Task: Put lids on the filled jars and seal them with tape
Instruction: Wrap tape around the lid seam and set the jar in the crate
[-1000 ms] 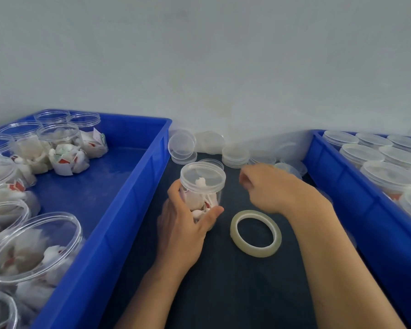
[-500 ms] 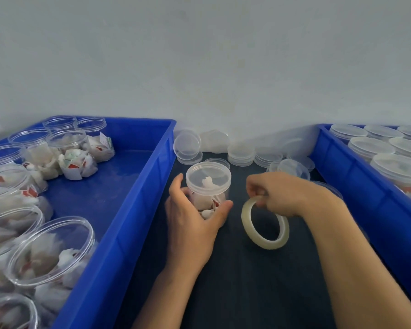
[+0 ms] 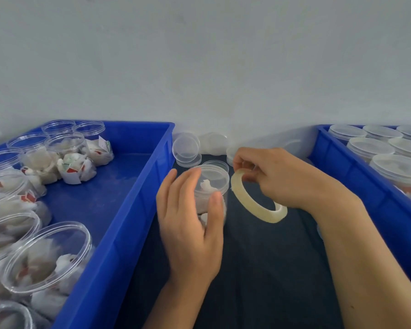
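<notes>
A clear plastic jar (image 3: 212,184) with white wrapped items inside and a clear lid on top stands on the dark mat between two blue bins. My left hand (image 3: 188,217) curls around the jar, fingers on its left side and thumb on its front. My right hand (image 3: 275,176) pinches a roll of clear tape (image 3: 256,198) and holds it tilted off the mat, its upper end close to the jar's lid.
The left blue bin (image 3: 133,210) holds several open filled jars (image 3: 48,257). The right blue bin (image 3: 356,176) holds several lidded jars (image 3: 399,167). Loose clear lids (image 3: 186,149) are stacked along the wall behind the jar. Dark mat (image 3: 266,269) lies between the bins.
My right hand took the tape roll off the mat, lifted it and brought it up beside the jar's lid. My left hand kept hold of the jar.
</notes>
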